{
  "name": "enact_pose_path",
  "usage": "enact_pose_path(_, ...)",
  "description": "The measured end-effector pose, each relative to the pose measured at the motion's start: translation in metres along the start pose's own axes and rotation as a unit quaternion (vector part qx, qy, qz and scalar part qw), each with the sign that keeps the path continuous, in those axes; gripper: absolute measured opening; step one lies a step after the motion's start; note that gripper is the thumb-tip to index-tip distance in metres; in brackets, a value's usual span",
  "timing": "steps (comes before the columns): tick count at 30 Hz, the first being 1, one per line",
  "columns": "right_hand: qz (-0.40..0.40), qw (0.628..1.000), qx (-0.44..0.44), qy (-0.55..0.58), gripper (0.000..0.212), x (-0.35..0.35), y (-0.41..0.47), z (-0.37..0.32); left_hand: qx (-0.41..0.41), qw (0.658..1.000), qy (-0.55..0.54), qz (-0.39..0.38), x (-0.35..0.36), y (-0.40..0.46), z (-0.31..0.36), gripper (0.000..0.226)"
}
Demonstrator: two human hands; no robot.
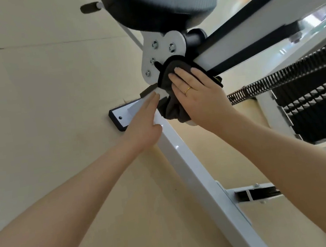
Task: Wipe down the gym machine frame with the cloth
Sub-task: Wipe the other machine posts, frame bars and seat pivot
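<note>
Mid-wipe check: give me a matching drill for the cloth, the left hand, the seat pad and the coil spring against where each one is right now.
Things:
1. cloth
2. left hand
3. seat pad
4. coil spring

Places:
A. top of view, above the bolted plate
B. flat on the white frame beam
C. pressed under the right hand
D. right side, beside the weight stack

Pairs: 1-C, 2-B, 3-A, 4-D

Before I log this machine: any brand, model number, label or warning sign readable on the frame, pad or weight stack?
None can be read.
White frame beam: bare paint, no label.
Bolted plate: only bolts.
Black pad: no logo visible.
Weight stack: no numbers visible.
Cloth: a small yellowish tag at its edge, too small to read.
</note>
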State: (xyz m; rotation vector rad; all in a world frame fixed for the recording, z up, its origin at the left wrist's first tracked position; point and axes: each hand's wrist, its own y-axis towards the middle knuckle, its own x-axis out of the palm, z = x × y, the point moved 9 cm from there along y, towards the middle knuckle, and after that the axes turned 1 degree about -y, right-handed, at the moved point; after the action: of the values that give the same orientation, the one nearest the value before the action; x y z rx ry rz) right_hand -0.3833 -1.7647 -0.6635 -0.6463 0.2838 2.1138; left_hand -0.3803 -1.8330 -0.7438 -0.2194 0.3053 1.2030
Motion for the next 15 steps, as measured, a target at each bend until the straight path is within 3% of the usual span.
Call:
enact_pose_path(5,0.109,0.991,0.08,-0.019,0.053,-0.033,-0.038,0.056,0.074,0.996,0.05,-0.011,-0.009,-0.003,0.041,0.08)
enact_pose_path(9,0.166,0.979,0.114,-0.026,0.041,-0.059,-0.059,0.098,0.125,0.988,0.09,0.002,-0.007,0.008,0.069,0.077)
enact_pose_path(13,0.122,0.988,0.092,-0.025,0.058,-0.04,-0.042,0.072,0.102,0.989,0.1,-0.031,0.008,0.015,0.07,0.08)
enact_pose_path(15,0.101,0.993,0.064,-0.016,0.05,-0.031,-0.034,0.059,0.106,0.989,0.099,-0.032,0.011,0.016,0.068,0.082)
